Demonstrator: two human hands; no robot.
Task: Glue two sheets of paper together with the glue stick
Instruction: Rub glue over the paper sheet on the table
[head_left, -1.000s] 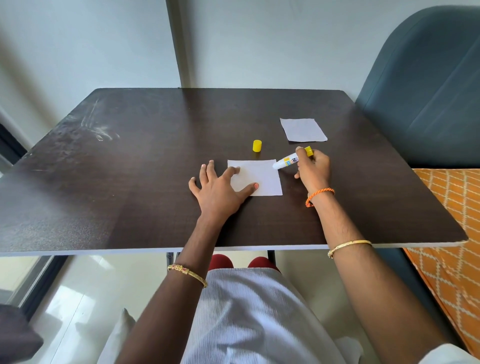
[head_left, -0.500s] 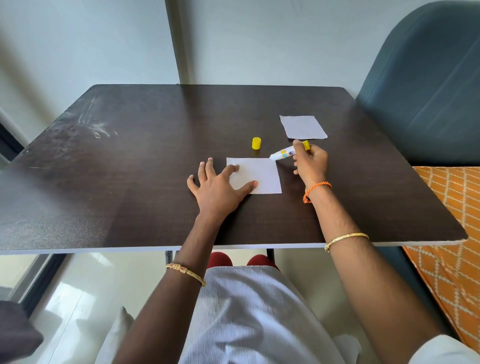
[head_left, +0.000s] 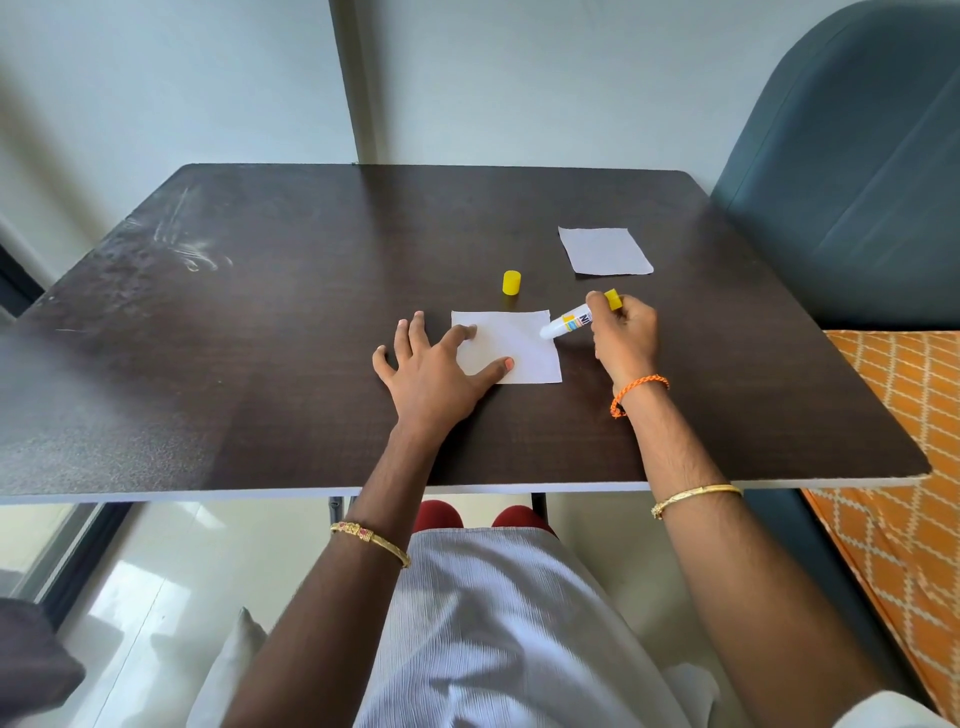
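Two sheets of paper lie flat on the dark desk (head_left: 260, 364), and we see wide bare wood on the whole left half and along the near edge. We find the near sheet (head_left: 519, 353) about midway between the far and near edges, a little right of centre; the second sheet (head_left: 604, 250) sits well apart from it, toward the far right corner. Our left hand (head_left: 434, 371) is spread open, palm down, with forefinger and thumb pressing the near sheet's left part. Our right hand (head_left: 623, 338) is closed around the glue stick (head_left: 574, 319), gripping its yellow-ended rear. We see the stick's long axis slanting from the right edge side down toward the left, its white tip pointing at and meeting the near sheet's right edge. We note the yellow cap (head_left: 511, 283) standing upright just beyond that sheet's far edge.
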